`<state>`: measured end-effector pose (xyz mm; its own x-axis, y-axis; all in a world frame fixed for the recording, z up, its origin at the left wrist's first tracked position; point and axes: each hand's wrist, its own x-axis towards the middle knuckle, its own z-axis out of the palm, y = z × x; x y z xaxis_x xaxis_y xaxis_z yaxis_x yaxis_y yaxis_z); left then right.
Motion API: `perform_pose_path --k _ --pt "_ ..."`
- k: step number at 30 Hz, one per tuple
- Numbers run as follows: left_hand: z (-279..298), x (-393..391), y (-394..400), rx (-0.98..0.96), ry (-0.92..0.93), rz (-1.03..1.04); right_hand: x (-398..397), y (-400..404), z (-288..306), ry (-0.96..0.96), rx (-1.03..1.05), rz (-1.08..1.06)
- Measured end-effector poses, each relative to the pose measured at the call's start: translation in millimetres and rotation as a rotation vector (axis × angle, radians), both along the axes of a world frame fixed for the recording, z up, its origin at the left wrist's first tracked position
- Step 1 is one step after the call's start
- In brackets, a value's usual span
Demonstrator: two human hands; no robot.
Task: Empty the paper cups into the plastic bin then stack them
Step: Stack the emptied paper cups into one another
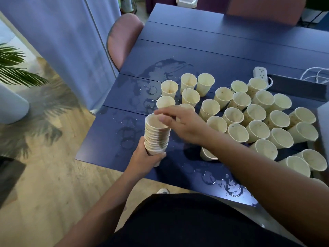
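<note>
Fingers (161, 155) grip cup stack (156, 134); blue table (195, 50) wet, wood floor (53, 184).

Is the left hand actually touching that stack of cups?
Touching: the head view shows the left hand wrapped around the bottom of the cup stack.

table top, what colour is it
Dark blue table top, with wet patches and ring marks near the cups. The head view, the only one, shows it.

Left hand (148, 158) clenched, right hand (183, 124) loosely spread
</note>
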<state>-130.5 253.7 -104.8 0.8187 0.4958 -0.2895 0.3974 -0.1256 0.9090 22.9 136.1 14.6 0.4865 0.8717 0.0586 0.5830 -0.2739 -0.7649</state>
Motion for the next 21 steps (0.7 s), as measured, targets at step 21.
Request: perform_pose_path --k 21 --pt "-10 -30 20 0.016 0.080 0.019 53 78 -54 -0.442 -0.335 -0.207"
